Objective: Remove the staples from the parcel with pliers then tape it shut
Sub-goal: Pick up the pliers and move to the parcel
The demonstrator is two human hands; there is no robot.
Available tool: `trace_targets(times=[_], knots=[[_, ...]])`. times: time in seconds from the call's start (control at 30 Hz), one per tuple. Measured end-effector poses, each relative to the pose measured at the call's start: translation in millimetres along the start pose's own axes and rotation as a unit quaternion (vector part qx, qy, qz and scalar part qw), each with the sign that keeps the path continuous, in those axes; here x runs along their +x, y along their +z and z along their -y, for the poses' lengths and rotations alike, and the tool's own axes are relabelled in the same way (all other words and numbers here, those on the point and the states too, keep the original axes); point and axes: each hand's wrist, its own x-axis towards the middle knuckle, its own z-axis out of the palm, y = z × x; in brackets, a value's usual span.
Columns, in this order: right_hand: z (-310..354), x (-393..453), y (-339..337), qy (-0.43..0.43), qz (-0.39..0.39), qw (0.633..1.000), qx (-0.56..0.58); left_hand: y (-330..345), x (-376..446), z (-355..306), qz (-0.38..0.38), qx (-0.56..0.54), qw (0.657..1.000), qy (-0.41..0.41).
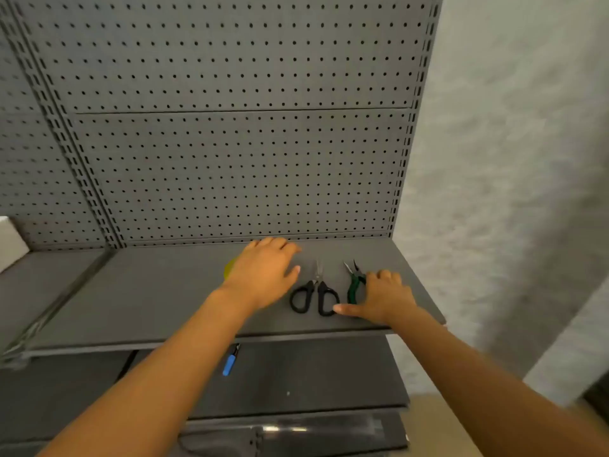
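Green-handled pliers (354, 285) lie on the grey shelf (148, 291), jaws pointing at the pegboard. My right hand (382, 298) curls its fingers over their handles, thumb stretched left below them. My left hand (263, 275) lies palm-down with relaxed fingers over a yellow-green object (228, 268), mostly hidden; it may be a tape roll. A tan cardboard surface (428, 427), perhaps the parcel, shows at the lower right, partly behind my right arm.
Black-handled scissors (314, 296) lie between my hands. A grey pegboard (230, 143) backs the shelf. A blue-handled tool (229, 362) rests on the lower shelf. A white box (10, 242) stands at far left. A pale wall (510, 159) runs along the right.
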Motion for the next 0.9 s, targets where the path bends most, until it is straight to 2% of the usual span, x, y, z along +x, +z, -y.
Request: trace_targets(times=[0.1, 0.27, 0.4, 0.6, 0.73, 0.9], knots=[[-3, 10, -4, 0.016, 0.043, 0.999, -0.007, 7, 10, 11, -0.006, -0.011, 1.000, 0.003], [-13, 19, -10, 0.021, 0.065, 0.998, -0.007, 15, 18, 19, 0.003, -0.026, 1.000, -0.005], [-13, 21, -6, 0.043, 0.054, 0.997, 0.018, 17, 18, 18, 0.010, -0.034, 0.999, -0.001], [-10, 14, -4, 0.065, -0.008, 0.997, 0.044, 8, 9, 20, 0.014, -0.028, 0.999, -0.015], [-6, 8, -15, 0.038, -0.027, 0.991, 0.125, -8, -1, 20, 0.001, -0.017, 0.999, -0.030], [14, -6, -39, -0.046, -0.047, 0.970, 0.236, -33, -16, 18, -0.025, -0.008, 0.997, -0.066]])
